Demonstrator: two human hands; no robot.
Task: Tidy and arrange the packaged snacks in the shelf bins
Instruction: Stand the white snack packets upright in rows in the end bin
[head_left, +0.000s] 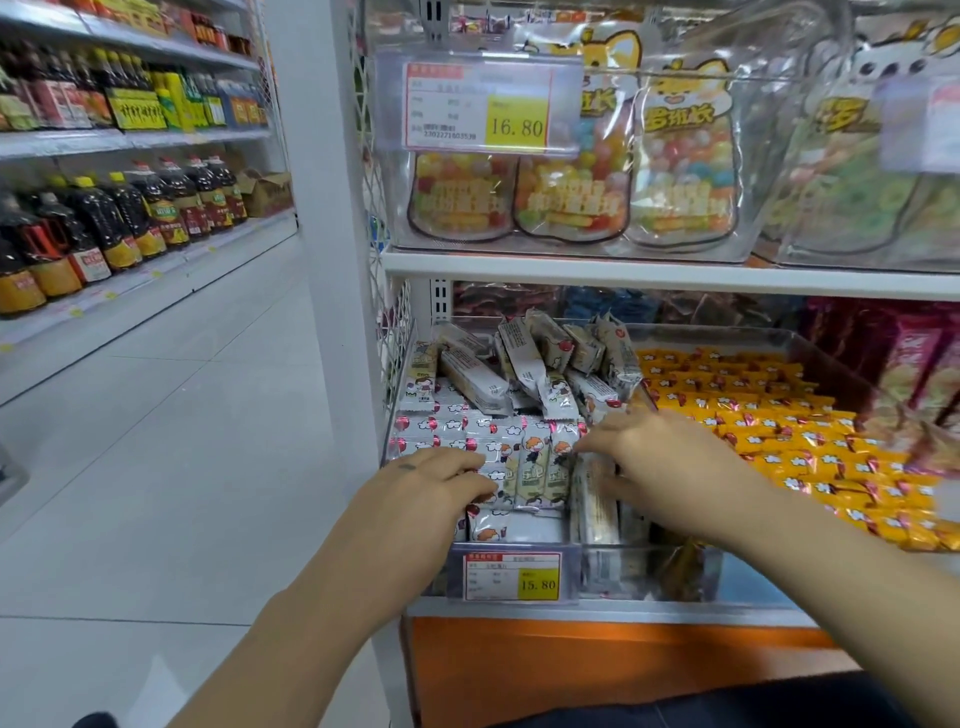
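Note:
A clear shelf bin (519, 595) holds several small white snack packets (498, 441) with cartoon figures. Those at the front lie in rows, while a loose pile (535, 358) leans at the back. My left hand (441, 480) rests on the front-left packets with its fingers curled over them. My right hand (649, 457) reaches into the same bin from the right, fingertips touching upright packets (548, 467) near the middle. The neighbouring bin holds orange packets (769, 431) in rows.
A price tag reading 15.80 (514, 577) hangs on the bin's front. Above, a shelf carries clear bins of candy bags (571, 192) with a 16.80 tag (478, 106). Pink packets (914, 364) sit at far right. Across the tiled aisle (156, 415) stand bottles (104, 228).

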